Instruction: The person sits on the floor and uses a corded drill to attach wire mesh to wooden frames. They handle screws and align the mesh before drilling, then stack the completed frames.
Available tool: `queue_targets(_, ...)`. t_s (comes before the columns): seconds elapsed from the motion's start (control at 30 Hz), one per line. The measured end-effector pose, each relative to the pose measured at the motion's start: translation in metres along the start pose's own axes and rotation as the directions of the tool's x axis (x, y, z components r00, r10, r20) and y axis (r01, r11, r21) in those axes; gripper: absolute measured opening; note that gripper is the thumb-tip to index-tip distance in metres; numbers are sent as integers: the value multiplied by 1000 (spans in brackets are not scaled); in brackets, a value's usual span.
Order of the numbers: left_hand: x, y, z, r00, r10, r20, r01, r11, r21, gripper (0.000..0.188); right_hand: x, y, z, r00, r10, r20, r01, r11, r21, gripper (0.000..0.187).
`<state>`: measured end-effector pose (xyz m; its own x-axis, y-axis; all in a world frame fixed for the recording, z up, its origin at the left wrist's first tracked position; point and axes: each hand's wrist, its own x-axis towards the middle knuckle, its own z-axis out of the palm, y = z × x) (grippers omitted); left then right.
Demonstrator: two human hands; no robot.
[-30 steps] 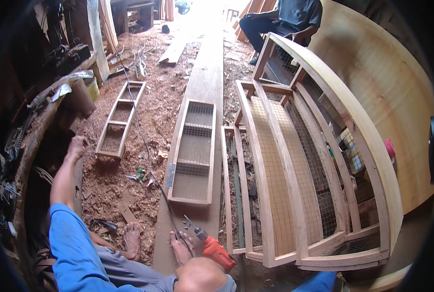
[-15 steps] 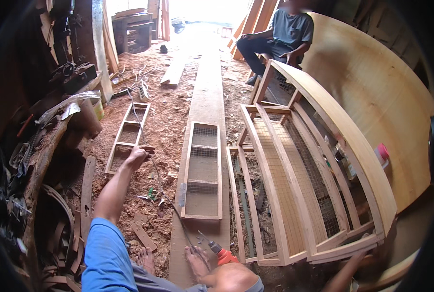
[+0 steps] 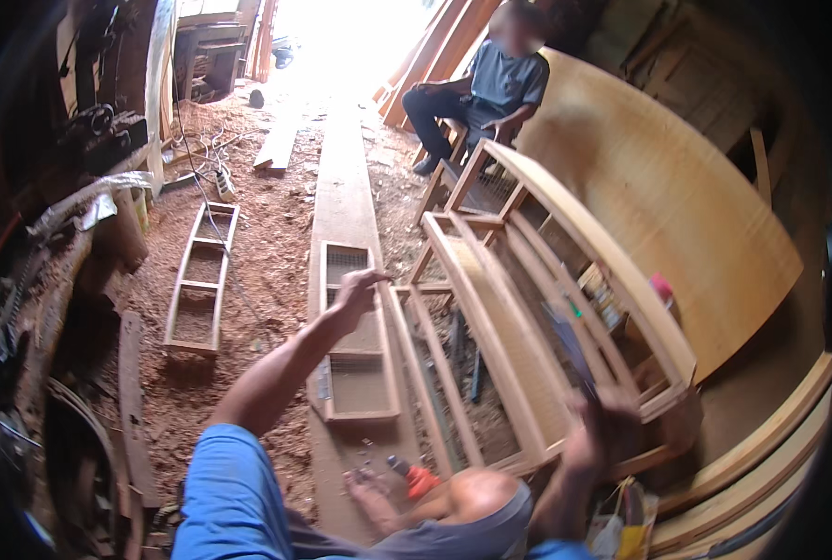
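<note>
My left hand (image 3: 358,294) is over the small wooden frame with wire mesh (image 3: 390,373), which lies on a long plank. Its fingers are pinched together; anything between them is too small to make out. My right hand (image 3: 602,427), blurred, is closed around a long, dark, blade-like tool (image 3: 570,343) that slants up and away over the large slatted wooden frame (image 3: 490,341). The tool's exact kind is unclear. By my foot on the plank lies an orange power drill (image 3: 422,481), partly hidden by my knee.
A second small wooden frame (image 3: 216,303) lies on shavings to the left, a cable across it near a power strip (image 3: 223,185). Another person (image 3: 490,89) sits at the back right, before a large plywood sheet (image 3: 658,224). Boards (image 3: 752,471) lie at lower right.
My left hand has moved right, from beside the cable to over the meshed frame. My right hand has risen into view with the dark tool. The view has shifted right.
</note>
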<state>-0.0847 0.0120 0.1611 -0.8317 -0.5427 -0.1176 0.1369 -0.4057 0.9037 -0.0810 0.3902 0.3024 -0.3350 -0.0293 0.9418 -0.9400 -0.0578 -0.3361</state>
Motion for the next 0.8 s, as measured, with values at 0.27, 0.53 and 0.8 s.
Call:
queue_targets(0.27, -89, 91, 43, 863, 388, 324, -364, 922, -135, 37, 28, 25, 159, 456, 683, 570, -876, 232, 424, 11)
queue_targets(0.53, -82, 96, 4, 868, 438, 232, -487, 842, 231, 28, -23, 52, 191, 329, 655, 681, -885, -38, 464, 14)
queue_targets(0.8, -68, 84, -9, 884, 411, 223, -467, 751, 467, 30, -54, 61, 197, 463, 552, 694, -861, 467, 203, 29)
